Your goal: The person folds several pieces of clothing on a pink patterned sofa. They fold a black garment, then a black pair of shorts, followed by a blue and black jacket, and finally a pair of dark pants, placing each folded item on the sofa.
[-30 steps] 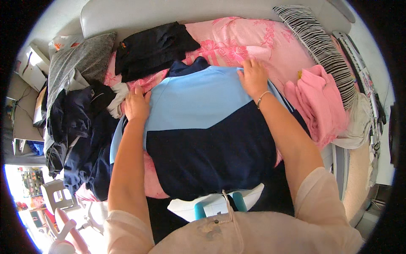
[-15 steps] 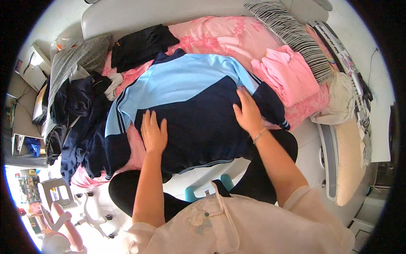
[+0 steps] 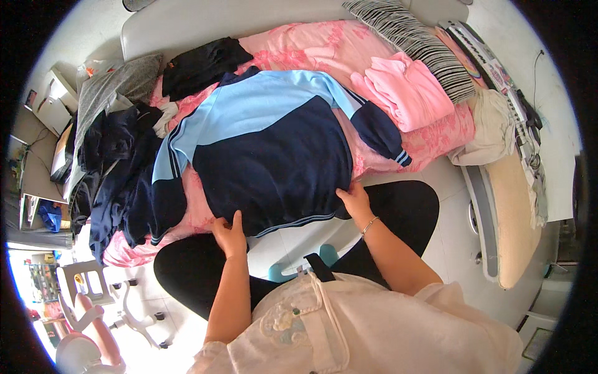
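Note:
A light-blue and navy sweatshirt (image 3: 274, 146) lies spread out on a pink floral bedcover, its collar away from me and its striped hem toward me. Both sleeves are stretched out to the sides. At the hem's left corner my left hand (image 3: 230, 237) holds the fabric, with the thumb on top and the other fingers partly hidden. My right hand (image 3: 355, 202) grips the lower right edge near the hem, its fingertips partly out of sight beneath the cloth.
Folded black clothing (image 3: 205, 67) and a folded pink garment (image 3: 405, 92) lie on the bedcover (image 3: 311, 43). Dark clothes (image 3: 118, 156) are heaped at left. A striped pillow (image 3: 414, 53) leans at far right. A white wheeled chair (image 3: 134, 318) stands at lower left.
Both hands have moved from the sweatshirt's body down toward me to its lower corners and closed on the fabric there. The sweatshirt's right sleeve has shifted slightly.

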A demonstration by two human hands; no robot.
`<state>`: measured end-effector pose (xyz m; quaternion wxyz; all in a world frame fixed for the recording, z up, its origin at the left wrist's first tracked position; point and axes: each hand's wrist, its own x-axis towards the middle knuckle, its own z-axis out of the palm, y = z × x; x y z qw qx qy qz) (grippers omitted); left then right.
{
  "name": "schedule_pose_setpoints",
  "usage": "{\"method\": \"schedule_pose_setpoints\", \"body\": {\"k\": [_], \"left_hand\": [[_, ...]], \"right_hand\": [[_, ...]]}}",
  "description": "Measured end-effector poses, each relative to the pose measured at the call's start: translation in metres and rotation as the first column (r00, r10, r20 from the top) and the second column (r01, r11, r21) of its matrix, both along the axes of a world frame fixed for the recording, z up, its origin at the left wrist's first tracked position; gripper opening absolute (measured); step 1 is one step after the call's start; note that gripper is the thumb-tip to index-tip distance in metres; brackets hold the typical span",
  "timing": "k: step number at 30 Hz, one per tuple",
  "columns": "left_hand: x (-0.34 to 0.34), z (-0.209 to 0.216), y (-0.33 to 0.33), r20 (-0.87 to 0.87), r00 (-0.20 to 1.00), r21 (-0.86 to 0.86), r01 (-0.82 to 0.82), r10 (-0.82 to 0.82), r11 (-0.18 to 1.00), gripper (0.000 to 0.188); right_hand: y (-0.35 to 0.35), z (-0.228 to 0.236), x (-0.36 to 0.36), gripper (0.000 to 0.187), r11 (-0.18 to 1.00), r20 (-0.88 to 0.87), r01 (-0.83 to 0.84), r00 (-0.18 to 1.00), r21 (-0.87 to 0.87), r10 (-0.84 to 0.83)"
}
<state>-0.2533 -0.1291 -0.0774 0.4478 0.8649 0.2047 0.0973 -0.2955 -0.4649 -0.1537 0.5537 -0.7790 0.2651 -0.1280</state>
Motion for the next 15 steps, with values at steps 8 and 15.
{"method": "schedule_pose_setpoints", "body": {"k": [8,15], "left_hand": [[-0.002,-0.023,0.057,0.024,0.985,-0.419,-0.146,0.172,0.896,0.014],[-0.016,0.012,0.024,-0.223,0.964,-0.635,-0.259,0.148,0.728,0.024]], "right_hand": [[0.004,0.038,0.005,0.033,0.955,-0.064,0.157,0.982,-0.251,-0.178],[0.006,0.030,0.002,0.029,0.999,-0.138,0.019,0.990,0.042,-0.013]]}}
